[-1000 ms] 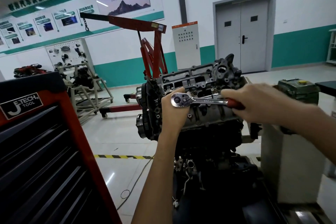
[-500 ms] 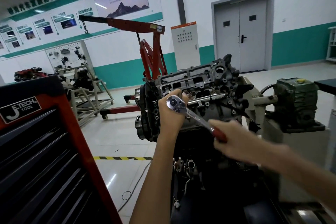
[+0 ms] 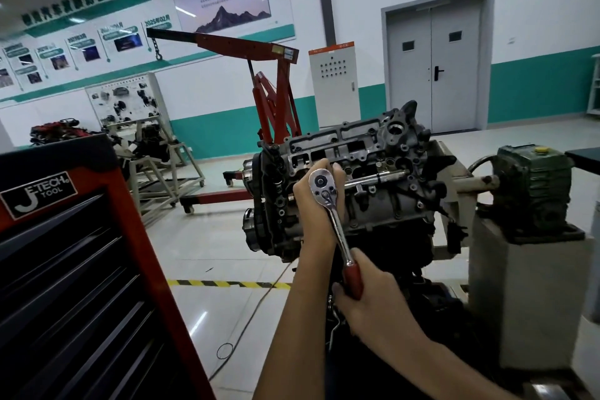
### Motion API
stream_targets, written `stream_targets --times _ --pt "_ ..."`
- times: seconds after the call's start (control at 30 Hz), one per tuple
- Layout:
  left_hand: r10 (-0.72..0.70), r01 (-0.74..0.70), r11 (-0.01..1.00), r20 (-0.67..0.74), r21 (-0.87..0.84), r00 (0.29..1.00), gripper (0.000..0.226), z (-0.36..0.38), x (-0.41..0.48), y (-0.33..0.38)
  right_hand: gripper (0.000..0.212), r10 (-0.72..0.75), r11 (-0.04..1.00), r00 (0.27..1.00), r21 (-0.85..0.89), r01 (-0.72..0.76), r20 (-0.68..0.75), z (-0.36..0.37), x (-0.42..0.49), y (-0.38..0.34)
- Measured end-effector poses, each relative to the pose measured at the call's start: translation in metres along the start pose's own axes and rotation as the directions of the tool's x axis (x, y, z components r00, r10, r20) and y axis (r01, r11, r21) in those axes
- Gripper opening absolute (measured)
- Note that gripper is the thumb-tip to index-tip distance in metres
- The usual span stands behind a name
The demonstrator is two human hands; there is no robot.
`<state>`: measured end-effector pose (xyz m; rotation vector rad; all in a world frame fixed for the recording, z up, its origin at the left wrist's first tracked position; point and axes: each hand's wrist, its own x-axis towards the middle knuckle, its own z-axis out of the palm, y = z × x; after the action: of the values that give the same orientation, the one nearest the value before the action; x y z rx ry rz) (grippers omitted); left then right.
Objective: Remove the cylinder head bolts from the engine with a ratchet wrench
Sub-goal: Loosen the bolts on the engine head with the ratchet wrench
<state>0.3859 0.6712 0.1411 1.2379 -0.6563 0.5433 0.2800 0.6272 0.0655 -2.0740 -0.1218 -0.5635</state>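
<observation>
The grey engine (image 3: 383,191) sits tilted on its stand in the middle of the view, cylinder head facing me. A chrome ratchet wrench (image 3: 331,214) with a red grip stands against the head, its round head up and its handle pointing down toward me. My left hand (image 3: 313,204) is curled behind the ratchet's head, holding it at the engine. My right hand (image 3: 367,299) grips the red handle at the bottom. The bolt and socket are hidden behind the ratchet head and my left hand.
A red and black tool cabinet (image 3: 74,269) fills the left foreground. A red engine crane (image 3: 266,101) stands behind the engine. A green gearbox (image 3: 532,185) on a grey pedestal is at the right. A cable (image 3: 246,318) and a yellow-black stripe (image 3: 227,283) lie on the floor.
My right hand has swung the ratchet handle from pointing right, down and round to pointing toward me. My left hand has stayed at the ratchet's head.
</observation>
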Motion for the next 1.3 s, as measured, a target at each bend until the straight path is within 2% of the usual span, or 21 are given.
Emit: stream_targets --times 0.07,0.13,0.2,0.27,0.33,0.37,0.43,0.47,0.5,0.57,0.63,0.7,0.77,0.87,0.93,1.0,1.03,1.1,1.17,1.23,1.3 --pt "-0.055 0.054 0.998 -0.011 -0.028 0.998 0.044 -0.003 0.001 0.001 0.021 0.001 1.000 1.000 0.026 -0.001 0.018 0.001 0.003 0.000" --pt "-0.021 0.021 1.000 0.050 0.002 0.999 0.048 -0.012 0.005 -0.001 0.026 -0.057 0.987 0.994 -0.146 0.069 0.088 -0.027 0.013 0.002" --pt "0.013 -0.030 0.991 0.124 0.133 0.992 0.048 -0.021 0.011 0.001 0.028 -0.116 0.927 0.963 -0.322 0.193 0.243 -0.070 0.030 -0.004" --pt "0.023 -0.065 0.976 0.194 0.209 0.981 0.046 -0.026 0.016 0.002 0.022 -0.147 0.732 0.927 -0.592 0.337 0.345 -0.113 0.052 -0.016" --pt "0.060 -0.120 0.961 0.237 0.248 0.970 0.043 -0.025 0.015 0.006 0.014 -0.240 0.479 0.924 -0.792 0.378 0.297 -0.140 0.069 -0.031" --pt "0.064 -0.126 0.958 0.238 0.256 0.969 0.043 -0.023 0.014 0.006 0.014 -0.272 0.440 0.925 -0.820 0.366 0.266 -0.145 0.071 -0.034" --pt "0.078 -0.121 0.967 0.194 0.224 0.978 0.042 -0.021 0.012 0.003 0.012 -0.217 0.518 0.952 -0.801 0.300 0.217 -0.134 0.061 -0.025" --pt "0.073 -0.107 0.971 0.166 0.212 0.984 0.040 -0.021 0.010 0.002 0.014 -0.166 0.608 0.968 -0.753 0.252 0.190 -0.118 0.050 -0.015" --pt "0.065 -0.091 0.977 0.137 0.195 0.988 0.037 -0.020 0.006 0.002 0.017 -0.110 0.721 0.982 -0.668 0.184 0.152 -0.097 0.036 -0.008" --pt "0.017 -0.026 0.987 0.054 0.157 0.998 0.028 -0.013 0.000 -0.001 0.024 0.000 0.930 0.996 -0.365 0.031 0.086 -0.050 0.012 -0.003" --pt "-0.105 0.107 0.993 -0.059 0.038 0.993 0.022 -0.004 -0.005 0.002 0.024 0.044 0.999 0.999 -0.012 -0.044 0.027 -0.008 -0.002 -0.004" --pt "-0.089 0.089 0.996 -0.028 -0.013 0.996 0.034 -0.002 -0.003 0.002 0.022 0.035 0.989 0.999 0.145 -0.034 -0.003 0.009 -0.005 -0.004" --pt "0.018 -0.028 0.994 0.096 0.107 0.995 0.042 -0.008 0.001 0.001 0.021 -0.029 0.999 0.999 0.038 0.028 0.019 -0.010 0.002 -0.001" --pt "0.077 -0.123 0.969 0.211 0.214 0.974 0.043 -0.021 0.011 0.003 0.030 -0.117 0.937 0.964 -0.295 0.186 0.237 -0.078 0.026 -0.003" --pt "0.068 -0.131 0.959 0.245 0.250 0.967 0.044 -0.023 0.016 0.004 0.037 -0.127 0.761 0.928 -0.565 0.318 0.351 -0.123 0.052 -0.014" --pt "0.049 -0.113 0.961 0.247 0.251 0.968 0.040 -0.018 0.017 0.008 0.028 -0.192 0.511 0.923 -0.769 0.385 0.335 -0.150 0.073 -0.028" --pt "0.035 -0.090 0.968 0.229 0.234 0.973 0.038 -0.015 0.016 0.007 0.024 -0.235 0.458 0.921 -0.801 0.386 0.310 -0.155 0.078 -0.032" --pt "0.017 -0.043 0.985 0.155 0.167 0.988 0.042 -0.012 0.012 0.004 0.022 -0.200 0.538 0.940 -0.770 0.342 0.278 -0.145 0.071 -0.028" --pt "0.019 -0.031 0.992 0.095 0.124 0.995 0.045 -0.013 0.008 0.001 0.025 -0.125 0.724 0.962 -0.640 0.256 0.243 -0.111 0.048 -0.013" --pt "0.030 -0.037 0.995 0.073 0.098 0.997 0.045 -0.012 0.007 0.000 0.022 -0.066 0.891 0.987 -0.436 0.124 0.144 -0.068 0.023 -0.003" --pt "0.025 -0.027 0.999 0.074 0.038 0.997 0.043 -0.008 0.005 0.004 0.021 -0.008 0.985 0.999 -0.171 0.016 0.047 -0.027 0.006 -0.001"
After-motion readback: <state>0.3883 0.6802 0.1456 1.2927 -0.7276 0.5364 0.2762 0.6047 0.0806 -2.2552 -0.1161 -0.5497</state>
